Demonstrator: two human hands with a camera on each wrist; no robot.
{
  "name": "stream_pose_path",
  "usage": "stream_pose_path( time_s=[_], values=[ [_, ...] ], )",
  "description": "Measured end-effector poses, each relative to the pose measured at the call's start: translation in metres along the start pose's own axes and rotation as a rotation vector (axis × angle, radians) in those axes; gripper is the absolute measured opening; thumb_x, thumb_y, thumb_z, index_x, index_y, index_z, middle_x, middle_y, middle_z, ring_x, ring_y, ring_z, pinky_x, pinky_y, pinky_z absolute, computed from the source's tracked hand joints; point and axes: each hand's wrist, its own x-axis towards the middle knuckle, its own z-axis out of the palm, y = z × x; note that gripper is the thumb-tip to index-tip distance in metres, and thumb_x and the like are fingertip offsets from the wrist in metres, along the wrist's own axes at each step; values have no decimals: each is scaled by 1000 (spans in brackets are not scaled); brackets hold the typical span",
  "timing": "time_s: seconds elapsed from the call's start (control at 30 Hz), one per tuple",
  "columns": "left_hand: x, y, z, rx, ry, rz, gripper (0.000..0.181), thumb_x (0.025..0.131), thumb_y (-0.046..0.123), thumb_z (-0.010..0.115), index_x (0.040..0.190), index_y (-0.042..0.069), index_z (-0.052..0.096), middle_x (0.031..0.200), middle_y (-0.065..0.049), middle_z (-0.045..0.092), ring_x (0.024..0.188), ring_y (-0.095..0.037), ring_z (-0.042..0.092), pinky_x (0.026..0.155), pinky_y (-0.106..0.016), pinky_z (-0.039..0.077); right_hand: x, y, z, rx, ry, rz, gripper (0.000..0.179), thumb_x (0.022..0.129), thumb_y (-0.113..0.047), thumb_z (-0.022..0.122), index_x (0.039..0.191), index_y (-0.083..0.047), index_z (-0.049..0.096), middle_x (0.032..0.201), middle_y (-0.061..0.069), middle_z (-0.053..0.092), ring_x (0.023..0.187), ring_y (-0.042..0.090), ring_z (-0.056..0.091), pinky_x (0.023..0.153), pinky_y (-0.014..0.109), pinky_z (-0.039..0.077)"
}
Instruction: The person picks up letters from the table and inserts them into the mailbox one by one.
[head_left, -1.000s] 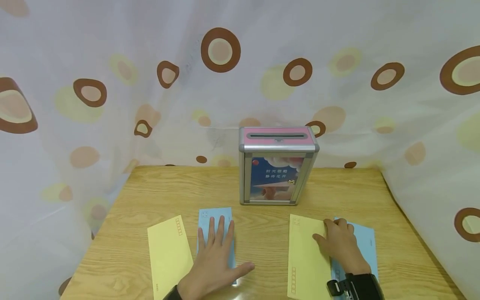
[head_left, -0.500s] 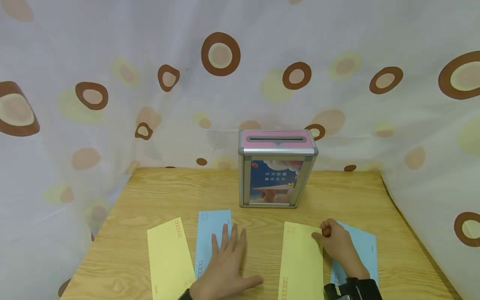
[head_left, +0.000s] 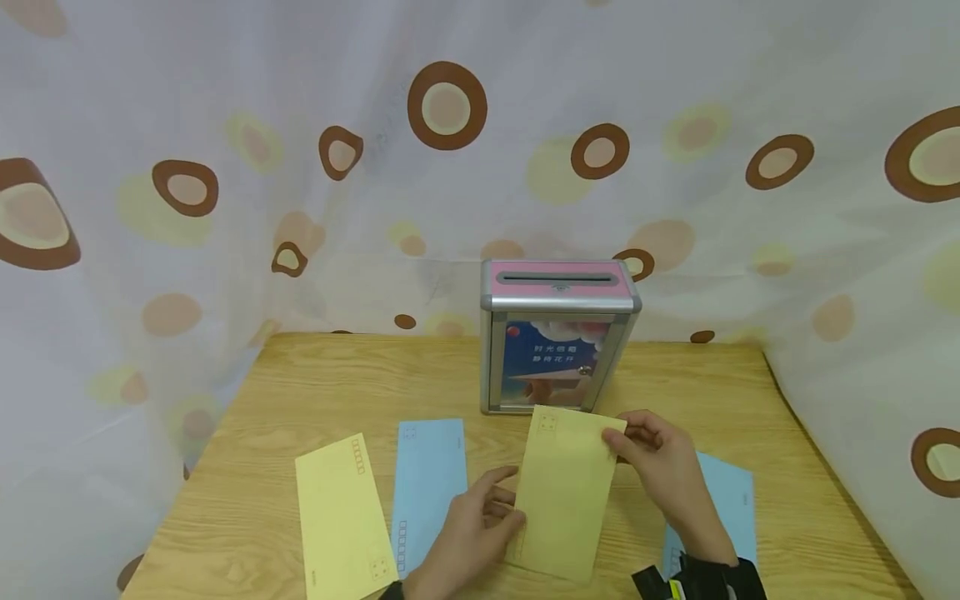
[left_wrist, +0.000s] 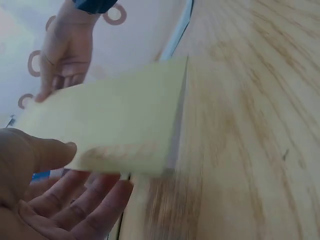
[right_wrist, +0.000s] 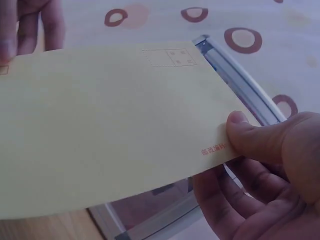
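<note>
A yellow envelope (head_left: 566, 496) is raised off the table, slightly tilted, in front of the box. My right hand (head_left: 663, 471) pinches its upper right corner, thumb on the face and fingers behind, as the right wrist view also shows with the envelope (right_wrist: 115, 125). At the lower left edge, my left hand (head_left: 472, 525) holds it with the thumb on top and curled fingers beneath; the left wrist view shows this thumb (left_wrist: 55, 152). A blue envelope (head_left: 727, 508) lies on the table, partly hidden by my right forearm.
A pink-topped metal letter box (head_left: 558, 333) with a slot (head_left: 558, 277) stands at the back. Left on the wooden table (head_left: 352, 375) lie another yellow envelope (head_left: 341, 517) and a blue envelope (head_left: 429, 492). A patterned curtain (head_left: 495, 183) surrounds the table.
My right hand has lifted the yellow envelope off the table and moved it left. My left hand has left the blue envelope, moved right, and taken the yellow one's edge.
</note>
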Motion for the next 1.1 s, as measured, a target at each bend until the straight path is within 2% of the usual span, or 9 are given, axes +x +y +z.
stream_pose_path(
  time_s=[0.07,0.17,0.27,0.4,0.6,0.7,0.8,0.93,1.1],
  values=[
    [0,-1,0,-4,10,-2,32,93,14,66,124,12,60,99,-4,70,86,-9,66,74,-25,58,1,-10,4,16,23,-56,33,92,-22,68,115,1,61,95,12,63,79,16,64,70,27,59],
    [1,-3,0,36,18,10,13,93,14,67,105,11,68,94,-2,71,83,-8,65,71,-23,58,4,-26,9,36,58,-126,27,92,-18,69,109,1,62,94,12,64,81,15,63,70,22,56],
    [6,-3,-2,68,29,29,10,93,15,67,102,11,68,95,-3,71,85,-9,65,70,-23,58,8,-42,12,32,89,-172,23,91,-18,70,104,0,64,92,8,66,81,15,62,69,20,54],
    [21,4,-13,120,71,102,8,93,13,67,101,10,67,93,-5,71,85,-11,66,68,-20,57,16,-62,14,34,92,-230,18,91,-20,70,99,-3,68,86,6,67,75,16,57,63,22,49],
    [46,32,-40,233,200,270,7,91,5,68,97,8,67,91,-4,72,85,-12,68,66,-18,57,28,-95,13,40,73,-367,15,94,-19,66,95,-4,68,81,10,66,70,18,52,59,24,44],
    [56,45,-51,251,283,335,11,90,2,68,99,8,67,93,-5,72,86,-12,68,67,-20,58,36,-113,18,75,67,-426,14,95,-15,64,97,-2,67,82,9,66,73,19,55,66,22,48],
    [66,60,-59,267,352,397,12,91,2,67,101,8,67,95,-7,71,87,-13,69,69,-23,59,42,-132,21,157,62,-510,13,95,-8,63,101,3,65,85,7,67,76,20,58,71,21,51],
    [82,81,-68,344,413,501,10,92,5,66,101,7,67,94,-8,72,84,-12,69,73,-26,60,45,-159,17,248,74,-622,16,94,-1,61,108,6,65,90,6,67,79,22,59,72,20,51],
    [100,106,-79,364,478,633,11,92,3,65,102,5,67,94,-10,70,88,-16,68,78,-26,59,46,-187,10,243,139,-729,14,92,1,62,105,7,66,92,5,70,80,22,63,73,21,53]
  ],
)
